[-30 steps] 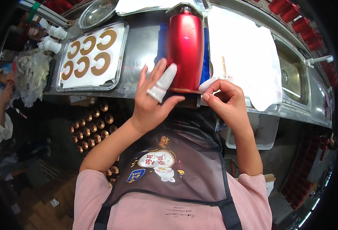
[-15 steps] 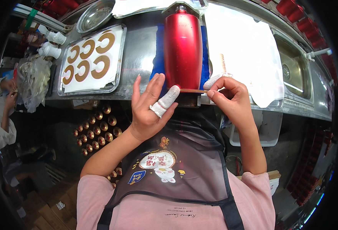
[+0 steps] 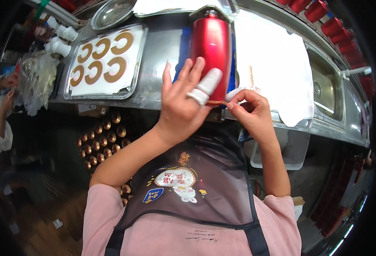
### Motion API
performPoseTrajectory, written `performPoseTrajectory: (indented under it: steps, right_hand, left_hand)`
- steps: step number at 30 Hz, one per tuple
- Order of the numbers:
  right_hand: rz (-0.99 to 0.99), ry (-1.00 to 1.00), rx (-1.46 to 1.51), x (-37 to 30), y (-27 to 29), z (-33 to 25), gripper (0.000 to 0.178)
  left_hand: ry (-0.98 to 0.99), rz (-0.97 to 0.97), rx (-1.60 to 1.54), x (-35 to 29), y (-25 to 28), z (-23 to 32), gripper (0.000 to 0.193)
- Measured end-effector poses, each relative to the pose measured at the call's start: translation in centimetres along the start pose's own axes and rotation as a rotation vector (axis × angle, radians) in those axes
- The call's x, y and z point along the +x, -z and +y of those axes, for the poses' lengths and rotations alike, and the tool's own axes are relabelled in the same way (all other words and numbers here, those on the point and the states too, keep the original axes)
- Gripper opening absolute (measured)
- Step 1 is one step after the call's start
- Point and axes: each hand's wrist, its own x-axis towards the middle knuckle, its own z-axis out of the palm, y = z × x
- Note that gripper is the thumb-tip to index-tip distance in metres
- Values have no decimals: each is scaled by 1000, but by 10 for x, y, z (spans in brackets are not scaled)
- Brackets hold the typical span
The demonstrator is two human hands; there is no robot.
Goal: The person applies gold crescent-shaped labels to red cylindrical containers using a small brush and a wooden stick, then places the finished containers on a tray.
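A glossy red bottle (image 3: 210, 40) lies on a blue cloth (image 3: 182, 49) at the counter's front, its neck pointing away from me. Along its near end runs a thin gold-brown strip (image 3: 216, 103). My right hand (image 3: 255, 114) pinches the strip's right end between thumb and a fingertip; another finger wears a white cover. Spread fingers of my left hand (image 3: 181, 109) lie over the bottle's lower left side. A white fabric finger cover (image 3: 210, 82) sits on its index finger. The left thumb is partly hidden near the strip.
Left is a tray (image 3: 135, 79) of gold C-shaped pieces on white paper, with a metal bowl (image 3: 111, 15) behind. White paper (image 3: 273, 59) and a sink (image 3: 324, 83) lie right. Gold caps (image 3: 106, 138) stand below the counter. Another person's hands (image 3: 9, 91) show far left.
My left hand has moved right and up, now over the bottle's lower side. My right hand still pinches the strip, slightly lower and left. The whole view has shifted a little.
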Motion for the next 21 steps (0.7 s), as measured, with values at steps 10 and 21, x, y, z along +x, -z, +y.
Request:
performPoseTrajectory:
  steps: [10, 21]
  right_hand:
    - [-5, -12, 31, -11, 5, -23, 10]
    - [21, -33, 25, -9, 11, -10, 11]
  left_hand:
    - [95, -27, -214, -49, 13, -16, 57]
    - [11, -74, -64, -49, 15, -15, 42]
